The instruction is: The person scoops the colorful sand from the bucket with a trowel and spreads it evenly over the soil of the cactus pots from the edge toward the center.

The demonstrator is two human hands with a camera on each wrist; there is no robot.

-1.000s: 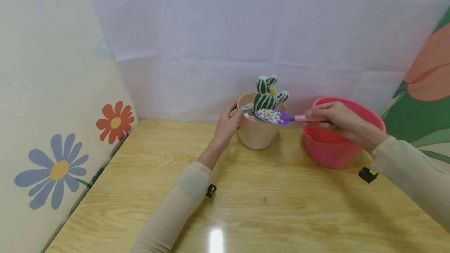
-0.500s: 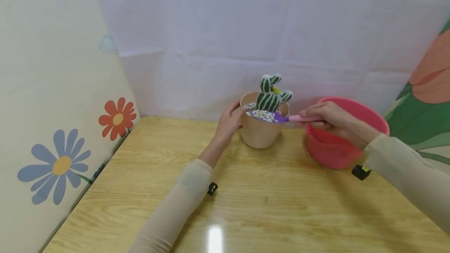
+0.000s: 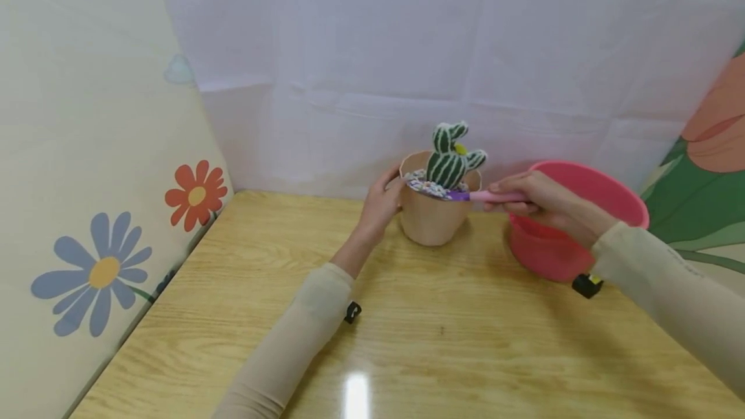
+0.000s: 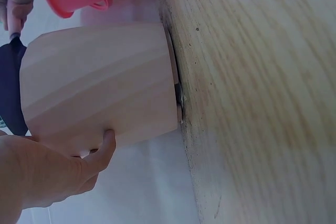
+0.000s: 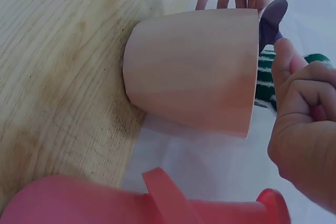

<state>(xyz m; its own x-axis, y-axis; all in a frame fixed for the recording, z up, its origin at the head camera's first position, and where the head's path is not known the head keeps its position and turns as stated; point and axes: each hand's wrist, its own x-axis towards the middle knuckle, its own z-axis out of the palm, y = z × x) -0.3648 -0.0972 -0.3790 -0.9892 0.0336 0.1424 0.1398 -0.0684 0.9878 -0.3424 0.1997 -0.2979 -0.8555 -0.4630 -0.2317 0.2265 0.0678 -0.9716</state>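
Observation:
A crocheted green-and-white cactus (image 3: pixel 447 170) stands in a light tan flowerpot (image 3: pixel 433 222) on the table. My left hand (image 3: pixel 377 209) holds the pot at its left side, fingers bent against the wall in the left wrist view. My right hand (image 3: pixel 541 196) grips the pink handle of a small trowel (image 3: pixel 495 196). Its purple blade (image 4: pixel 10 85) lies across the pot's opening at the front rim. Small multicoloured pebbles (image 3: pixel 427 185) show at the blade, before the cactus. Whether some lie in the pot or all on the blade, I cannot tell.
A pink-red bucket (image 3: pixel 550 254) stands right of the pot, under my right hand, its handle (image 5: pixel 168 198) hanging at the side. White cloth (image 3: pixel 361 70) hangs behind the wooden table (image 3: pixel 407 354). A flower-printed panel (image 3: pixel 105 147) borders the left.
The trowel has moved left across the pot's mouth, and its pebbles now sit lower and closer to the cactus base. My left hand keeps its place on the pot.

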